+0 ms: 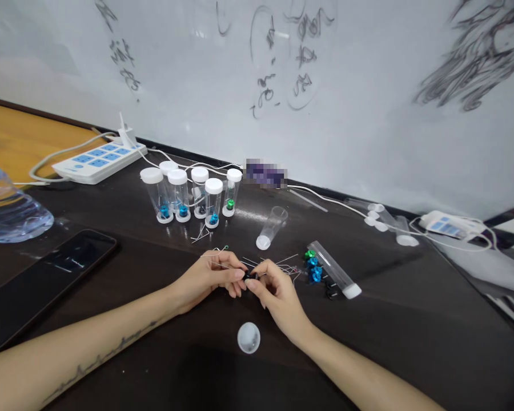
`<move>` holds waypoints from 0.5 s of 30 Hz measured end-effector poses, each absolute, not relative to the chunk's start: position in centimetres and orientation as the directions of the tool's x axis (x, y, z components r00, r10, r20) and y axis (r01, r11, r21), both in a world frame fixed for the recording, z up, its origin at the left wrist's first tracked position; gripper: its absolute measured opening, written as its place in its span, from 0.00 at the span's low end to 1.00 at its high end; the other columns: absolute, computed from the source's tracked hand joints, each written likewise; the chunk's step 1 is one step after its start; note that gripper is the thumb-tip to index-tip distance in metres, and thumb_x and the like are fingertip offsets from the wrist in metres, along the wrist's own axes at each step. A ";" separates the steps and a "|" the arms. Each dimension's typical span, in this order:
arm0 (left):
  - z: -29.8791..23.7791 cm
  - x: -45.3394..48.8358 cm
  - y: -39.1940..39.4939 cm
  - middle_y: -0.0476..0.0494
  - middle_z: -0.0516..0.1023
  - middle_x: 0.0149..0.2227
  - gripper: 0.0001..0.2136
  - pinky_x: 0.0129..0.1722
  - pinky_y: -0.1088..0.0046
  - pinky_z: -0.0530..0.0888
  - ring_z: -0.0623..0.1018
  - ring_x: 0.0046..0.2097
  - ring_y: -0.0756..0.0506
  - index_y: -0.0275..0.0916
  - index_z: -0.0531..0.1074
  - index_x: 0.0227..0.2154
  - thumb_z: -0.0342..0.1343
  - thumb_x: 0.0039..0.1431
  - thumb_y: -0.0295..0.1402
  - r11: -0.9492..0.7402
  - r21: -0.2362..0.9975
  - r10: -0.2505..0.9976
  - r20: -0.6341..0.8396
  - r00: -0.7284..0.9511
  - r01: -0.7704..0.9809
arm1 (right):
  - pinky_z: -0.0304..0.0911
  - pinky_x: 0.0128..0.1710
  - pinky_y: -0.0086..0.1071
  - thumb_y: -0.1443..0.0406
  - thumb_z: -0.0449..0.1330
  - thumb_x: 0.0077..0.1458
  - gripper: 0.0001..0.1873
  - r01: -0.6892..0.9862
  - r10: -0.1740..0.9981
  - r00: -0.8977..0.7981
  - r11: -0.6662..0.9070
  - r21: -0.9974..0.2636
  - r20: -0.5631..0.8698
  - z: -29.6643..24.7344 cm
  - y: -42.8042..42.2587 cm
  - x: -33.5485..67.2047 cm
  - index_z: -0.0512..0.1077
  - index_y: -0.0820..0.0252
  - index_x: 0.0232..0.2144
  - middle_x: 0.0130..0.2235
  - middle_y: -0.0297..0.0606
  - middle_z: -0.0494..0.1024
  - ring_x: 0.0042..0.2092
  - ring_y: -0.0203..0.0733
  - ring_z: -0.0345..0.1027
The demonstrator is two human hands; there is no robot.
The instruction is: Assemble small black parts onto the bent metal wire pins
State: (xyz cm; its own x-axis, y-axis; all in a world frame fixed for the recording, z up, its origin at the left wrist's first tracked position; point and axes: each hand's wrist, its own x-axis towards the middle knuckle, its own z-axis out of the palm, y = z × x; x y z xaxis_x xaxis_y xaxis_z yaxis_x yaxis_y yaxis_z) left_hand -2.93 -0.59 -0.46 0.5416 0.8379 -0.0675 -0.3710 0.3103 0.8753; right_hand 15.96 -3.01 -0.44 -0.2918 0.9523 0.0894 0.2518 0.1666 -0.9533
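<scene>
Fingertips of my left hand (205,281) and my right hand (279,294) meet mid-table, both pinching a small black part (251,275). Fingers cover much of it, so its exact kind is unclear. A thin wire with a small green loop (225,248) sticks up by my left hand. Behind my right fingers lies a loose bunch of thin metal wires (288,267). To the right are small green (309,254) and blue metal parts (314,273), with black pieces (331,291) beside them. Nearer me sits a round white cap (249,338).
Several clear tubes with white caps (177,177) stand at back left, coloured parts inside. An open tube (274,225) and a lying tube (334,268) are at right. A phone (47,285), bottle (12,211) and power strip (98,162) occupy the left; cables run along the whiteboard (368,85).
</scene>
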 end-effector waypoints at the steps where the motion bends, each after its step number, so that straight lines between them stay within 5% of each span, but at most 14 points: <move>1: -0.5 -2.9 -0.6 0.43 0.81 0.26 0.05 0.26 0.79 0.75 0.79 0.26 0.50 0.31 0.75 0.32 0.63 0.53 0.28 0.309 0.875 0.839 -0.066 0.541 -0.373 | 0.49 0.23 0.26 0.58 0.61 0.57 0.10 0.251 0.953 -0.291 0.165 -0.954 0.088 -0.5 -3.0 16.0 0.67 0.58 0.32 0.22 0.25 0.61 0.22 0.31 0.54; 9: -0.4 -2.9 -0.6 0.42 0.81 0.27 0.06 0.25 0.78 0.75 0.78 0.25 0.51 0.31 0.75 0.32 0.63 0.53 0.28 0.305 0.885 0.832 -0.068 0.550 -0.352 | 0.50 0.23 0.27 0.56 0.53 0.63 0.18 0.241 0.933 -0.352 0.165 -0.956 0.072 -0.3 -3.0 16.0 0.65 0.60 0.25 0.22 0.28 0.64 0.22 0.31 0.55; 15: -0.4 -3.0 -0.5 0.44 0.81 0.25 0.05 0.26 0.79 0.75 0.79 0.25 0.50 0.31 0.75 0.32 0.63 0.53 0.27 0.312 0.874 0.840 -0.070 0.538 -0.373 | 0.49 0.22 0.26 0.59 0.61 0.57 0.09 0.226 0.951 -0.300 0.148 -0.963 0.076 -0.2 -3.0 15.9 0.67 0.58 0.33 0.21 0.24 0.61 0.22 0.31 0.54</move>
